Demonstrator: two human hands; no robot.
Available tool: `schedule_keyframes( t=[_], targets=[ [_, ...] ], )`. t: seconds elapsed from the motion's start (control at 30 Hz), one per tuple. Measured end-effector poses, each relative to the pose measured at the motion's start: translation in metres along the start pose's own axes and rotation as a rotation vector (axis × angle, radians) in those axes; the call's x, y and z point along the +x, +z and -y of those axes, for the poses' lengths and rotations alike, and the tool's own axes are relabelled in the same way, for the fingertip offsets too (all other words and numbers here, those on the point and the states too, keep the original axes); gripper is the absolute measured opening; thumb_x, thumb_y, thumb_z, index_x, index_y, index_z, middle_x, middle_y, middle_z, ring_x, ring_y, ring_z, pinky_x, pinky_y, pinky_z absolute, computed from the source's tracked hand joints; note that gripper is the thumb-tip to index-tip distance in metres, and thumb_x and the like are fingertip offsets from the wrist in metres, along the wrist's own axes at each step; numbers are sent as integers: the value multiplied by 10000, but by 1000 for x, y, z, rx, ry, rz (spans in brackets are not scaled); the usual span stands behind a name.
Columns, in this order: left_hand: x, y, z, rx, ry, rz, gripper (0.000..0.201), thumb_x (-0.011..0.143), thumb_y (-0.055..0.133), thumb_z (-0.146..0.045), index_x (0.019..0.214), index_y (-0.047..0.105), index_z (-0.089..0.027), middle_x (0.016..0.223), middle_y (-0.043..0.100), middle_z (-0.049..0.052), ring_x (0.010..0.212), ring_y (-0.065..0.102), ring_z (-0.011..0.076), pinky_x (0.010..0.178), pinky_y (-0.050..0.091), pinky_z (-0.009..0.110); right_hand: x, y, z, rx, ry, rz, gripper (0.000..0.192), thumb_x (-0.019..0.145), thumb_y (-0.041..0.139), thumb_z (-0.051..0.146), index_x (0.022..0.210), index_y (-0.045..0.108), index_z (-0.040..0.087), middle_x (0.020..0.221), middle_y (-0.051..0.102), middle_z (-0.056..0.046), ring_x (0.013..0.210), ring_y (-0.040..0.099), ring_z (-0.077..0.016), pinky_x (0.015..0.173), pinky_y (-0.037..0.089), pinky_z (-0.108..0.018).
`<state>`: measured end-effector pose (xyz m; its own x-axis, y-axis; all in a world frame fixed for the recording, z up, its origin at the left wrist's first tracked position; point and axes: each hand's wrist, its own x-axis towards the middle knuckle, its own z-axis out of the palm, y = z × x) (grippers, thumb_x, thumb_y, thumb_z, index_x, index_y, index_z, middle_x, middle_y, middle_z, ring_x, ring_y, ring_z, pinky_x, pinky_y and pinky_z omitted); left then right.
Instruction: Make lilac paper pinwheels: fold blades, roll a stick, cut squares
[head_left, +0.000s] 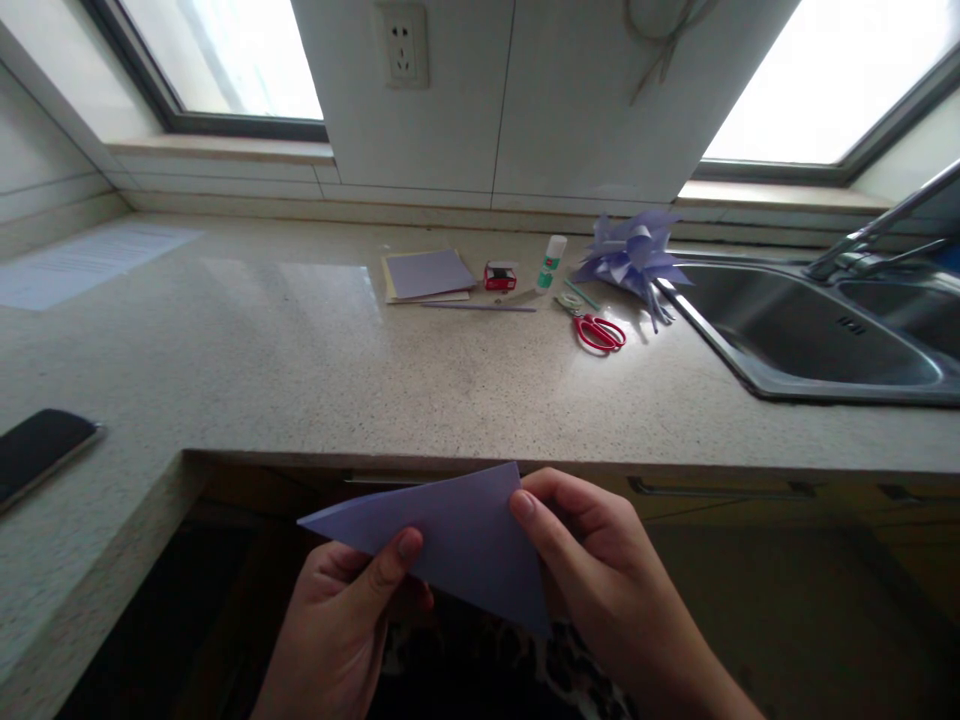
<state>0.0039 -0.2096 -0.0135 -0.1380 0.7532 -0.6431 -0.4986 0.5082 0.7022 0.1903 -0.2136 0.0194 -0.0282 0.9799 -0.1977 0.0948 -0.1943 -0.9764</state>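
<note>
Purple paper triangle point(457, 535) pinched in both my hands below countertop edge point(465, 455): left hand point(337, 620) thumb pressing lower face, right hand point(600, 570) fingers gripping top corner. Sheet folded flat, points left and down.

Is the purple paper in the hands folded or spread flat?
Folded: the purple paper forms a triangle, pinched by the left hand and right hand.

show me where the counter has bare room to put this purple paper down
Bare speckled counter runs between the black phone and the red-handled scissors. Crowded at the back: purple paper stack, glue bottle, purple ribbon bow, then the steel sink.
</note>
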Motion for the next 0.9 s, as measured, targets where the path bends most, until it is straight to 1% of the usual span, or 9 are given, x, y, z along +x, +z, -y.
schedule_keyframes(
  t=[0.1,0.17,0.23,0.33,0.47,0.57,0.67,0.83,0.9],
  targets=[
    [0,0,1,20,11,5,461,364,1001,-378,595,692,-125,549,694,29,436,620,130,433,521,190,0,0,0,12,2,3,310,969,575,466,815,646,207,705,552,22,614,459,-99,536,384,-211],
    [0,0,1,15,17,-9,478,344,1002,-390,587,683,-131,547,694,29,432,620,133,436,526,195,0,0,-1,8,-3,0,314,968,575,469,812,644,205,707,549,22,619,455,-100,531,380,-208],
    [0,0,2,12,16,-29,496,317,1002,-403,575,673,-136,540,692,29,435,625,138,440,530,196,1,0,-1,-6,-6,-6,325,968,573,476,804,636,204,696,533,28,604,438,-94,518,367,-204],
    [-1,0,1,14,-10,-11,492,320,1003,-399,572,675,-133,521,680,29,440,627,141,441,529,195,1,0,-3,-19,6,-18,350,966,573,494,777,607,202,662,492,41,569,404,-85,494,341,-202],
    [-1,0,0,-31,-15,-28,471,324,1008,-361,599,697,-139,595,719,27,443,630,138,434,540,206,0,1,-4,-37,13,-27,369,961,572,513,765,585,201,648,470,46,560,392,-85,485,325,-206],
    [0,0,-4,-64,13,14,458,347,1005,-371,624,726,-136,634,734,31,458,634,139,439,556,219,1,1,-3,-63,-1,-41,369,967,563,508,762,581,201,645,464,46,573,403,-90,504,332,-214],
    [1,-2,-6,-105,65,39,427,375,1003,-367,604,727,-135,599,714,20,476,635,123,475,564,193,1,1,-4,-82,-22,-54,374,972,554,497,751,575,197,656,465,42,592,403,-96,516,326,-222],
    [4,-6,-6,-139,68,72,369,446,994,-340,634,734,-156,624,713,-2,503,638,112,499,568,189,1,-1,-4,-53,0,-35,368,967,556,501,759,574,198,656,453,43,590,398,-103,521,321,-233],
    [4,-7,-5,-159,90,92,354,475,986,-346,645,736,-162,627,707,-9,510,634,106,502,560,184,1,-2,-3,-63,5,-33,373,963,557,505,756,581,195,667,463,34,606,403,-111,526,321,-240]
  ],
)
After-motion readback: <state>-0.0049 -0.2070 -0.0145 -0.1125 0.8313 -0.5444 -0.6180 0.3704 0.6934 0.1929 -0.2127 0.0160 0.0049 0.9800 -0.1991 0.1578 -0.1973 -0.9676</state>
